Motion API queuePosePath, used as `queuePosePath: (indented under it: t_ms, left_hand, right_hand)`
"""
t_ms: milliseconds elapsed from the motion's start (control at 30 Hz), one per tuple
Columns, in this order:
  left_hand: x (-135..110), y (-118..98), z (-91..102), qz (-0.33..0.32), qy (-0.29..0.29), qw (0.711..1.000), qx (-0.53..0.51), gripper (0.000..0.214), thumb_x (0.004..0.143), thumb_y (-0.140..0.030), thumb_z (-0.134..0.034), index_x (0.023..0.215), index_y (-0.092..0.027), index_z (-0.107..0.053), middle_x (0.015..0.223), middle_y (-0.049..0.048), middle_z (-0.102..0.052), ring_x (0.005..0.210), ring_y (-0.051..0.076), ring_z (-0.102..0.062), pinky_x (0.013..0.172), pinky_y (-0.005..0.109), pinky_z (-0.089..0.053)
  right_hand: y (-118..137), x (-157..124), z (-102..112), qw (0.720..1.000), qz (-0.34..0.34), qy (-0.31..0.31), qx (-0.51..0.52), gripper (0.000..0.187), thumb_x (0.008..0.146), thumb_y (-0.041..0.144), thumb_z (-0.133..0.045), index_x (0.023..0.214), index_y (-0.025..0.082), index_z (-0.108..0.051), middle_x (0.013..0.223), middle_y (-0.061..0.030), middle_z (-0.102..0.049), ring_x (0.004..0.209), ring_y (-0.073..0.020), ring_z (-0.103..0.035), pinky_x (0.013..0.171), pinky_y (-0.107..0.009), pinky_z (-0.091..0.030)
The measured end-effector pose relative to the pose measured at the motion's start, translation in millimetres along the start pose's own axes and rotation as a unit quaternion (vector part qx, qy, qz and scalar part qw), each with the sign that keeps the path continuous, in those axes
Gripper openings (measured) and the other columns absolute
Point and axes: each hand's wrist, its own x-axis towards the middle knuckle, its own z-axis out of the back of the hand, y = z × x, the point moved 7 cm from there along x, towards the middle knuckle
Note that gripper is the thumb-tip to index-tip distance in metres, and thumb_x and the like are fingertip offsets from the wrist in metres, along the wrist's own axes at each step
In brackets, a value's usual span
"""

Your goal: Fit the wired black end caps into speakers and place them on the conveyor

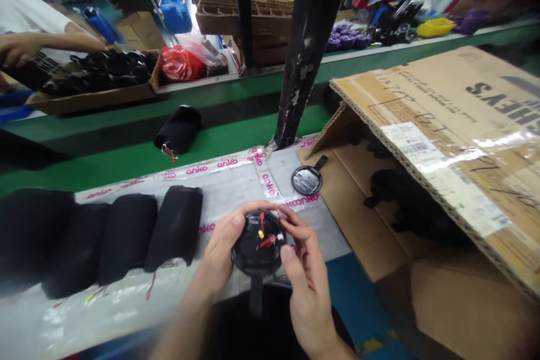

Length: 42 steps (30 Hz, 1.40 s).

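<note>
Grip shared: left hand (pixel 223 244) and right hand (pixel 306 275) clasp a black disc (pixel 253 259).

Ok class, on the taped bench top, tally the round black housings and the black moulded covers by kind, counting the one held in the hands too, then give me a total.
Round black housings: 2, one held, one lying
Black moulded covers: 4, leftmost blurred
Total: 6

Apparent foam sleeves (pixel 126 236) lie left of the held disc (pixel 259 243).
</note>
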Motion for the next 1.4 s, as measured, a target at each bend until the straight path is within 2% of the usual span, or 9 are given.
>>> queuePosePath:
  t_ms: [167, 300, 400, 600, 767, 933, 1067, 1233, 1400]
  left_hand:
    - [6.4, -1.5, -3.5, -0.012, 0.009, 1.0, -0.009, 0.045, 0.115, -0.039, -0.043, 0.124, -0.018, -0.082, 0.135, 0.0098, -0.079, 0.13, 0.03, -0.07, 0.113, 0.036, -0.051]
    - [4.0, 1.0, -4.0, -0.007, 0.022, 0.999, -0.024, 0.045, 0.115, -0.043, -0.043, 0.127, -0.019, -0.079, 0.133, 0.0098, -0.079, 0.125, 0.03, -0.071, 0.11, 0.037, -0.053]
    - [4.5, 2.5, -4.1, 0.003, 0.024, 0.999, -0.022, 0.045, 0.115, -0.046, -0.044, 0.125, -0.018, -0.078, 0.13, 0.0105, -0.079, 0.12, 0.03, -0.072, 0.108, 0.037, -0.054]
    - [4.1, -3.2, -4.8, 0.017, 0.008, 1.0, 0.01, 0.047, 0.114, -0.047, -0.044, 0.123, -0.016, -0.077, 0.126, 0.0115, -0.079, 0.119, 0.03, -0.072, 0.107, 0.037, -0.054]
    - [3.0, -2.3, -3.2, 0.033, 0.019, 0.999, 0.024, 0.05, 0.114, -0.051, -0.044, 0.13, -0.016, -0.075, 0.134, 0.0117, -0.077, 0.123, 0.03, -0.07, 0.11, 0.038, -0.053]
    - [2.9, -5.9, -6.7, 0.023, 0.031, 0.999, 0.017, 0.049, 0.115, -0.049, -0.04, 0.127, -0.016, -0.075, 0.131, 0.012, -0.077, 0.121, 0.031, -0.071, 0.11, 0.041, -0.053]
    - [2.6, -6.8, -8.5, 0.015, 0.027, 0.999, 0.02, 0.049, 0.115, -0.046, -0.038, 0.126, -0.016, -0.075, 0.128, 0.0117, -0.077, 0.117, 0.03, -0.071, 0.106, 0.04, -0.054]
    - [2.4, -2.2, -5.3, -0.003, 0.015, 0.999, 0.029, 0.049, 0.114, -0.046, -0.039, 0.123, -0.015, -0.076, 0.12, 0.0112, -0.078, 0.113, 0.029, -0.071, 0.101, 0.037, -0.055]
    - [1.4, 0.6, -4.1, 0.008, 0.01, 1.0, 0.027, 0.051, 0.115, -0.048, -0.038, 0.125, -0.016, -0.076, 0.12, 0.0115, -0.078, 0.117, 0.03, -0.071, 0.097, 0.036, -0.057]
  right_hand:
    - [-1.6, -0.2, 1.7, 0.998, -0.049, 0.03, 0.03, 0.025, 0.108, 0.04, -0.065, 0.132, 0.034, -0.07, 0.156, -0.0053, -0.067, 0.151, -0.0289, -0.058, 0.126, -0.052, -0.049]
    - [-6.0, 2.5, 16.1, 0.988, -0.052, 0.143, 0.004, 0.049, 0.103, 0.033, -0.074, 0.15, 0.036, -0.062, 0.162, -0.0061, -0.062, 0.154, -0.0303, -0.056, 0.133, -0.056, -0.041]
    - [-12.2, 7.3, 24.7, 0.975, -0.036, 0.214, -0.054, 0.066, 0.095, 0.024, -0.083, 0.156, 0.038, -0.059, 0.164, -0.0054, -0.061, 0.155, -0.0307, -0.055, 0.137, -0.058, -0.034]
    - [-10.8, 17.0, 27.2, 0.98, 0.045, 0.162, -0.11, 0.063, 0.09, 0.023, -0.089, 0.148, 0.032, -0.066, 0.16, -0.0083, -0.065, 0.15, -0.0307, -0.06, 0.13, -0.055, -0.046]
    - [-0.6, 25.1, 28.0, 0.974, 0.072, 0.168, -0.136, 0.059, 0.084, 0.026, -0.094, 0.14, 0.028, -0.074, 0.15, -0.0109, -0.073, 0.141, -0.0332, -0.068, 0.123, -0.056, -0.053]
    - [5.3, 9.9, 22.5, 0.982, -0.018, 0.174, -0.068, 0.064, 0.091, 0.034, -0.088, 0.151, 0.025, -0.065, 0.158, -0.0135, -0.067, 0.148, -0.0358, -0.063, 0.129, -0.06, -0.045]
    - [-1.3, -17.1, 8.6, 0.993, -0.064, 0.094, -0.026, 0.064, 0.1, 0.038, -0.077, 0.159, 0.029, -0.053, 0.167, -0.0118, -0.056, 0.156, -0.0348, -0.053, 0.133, -0.062, -0.038]
    - [-18.7, -34.3, -9.7, 0.996, -0.072, 0.042, 0.019, 0.063, 0.107, 0.04, -0.065, 0.165, 0.033, -0.041, 0.177, -0.008, -0.043, 0.162, -0.0307, -0.044, 0.131, -0.054, -0.042]
    - [-24.4, -34.4, -10.2, 0.996, -0.083, 0.011, -0.005, 0.058, 0.109, 0.043, -0.06, 0.163, 0.032, -0.041, 0.175, -0.0077, -0.046, 0.159, -0.0286, -0.048, 0.126, -0.048, -0.048]
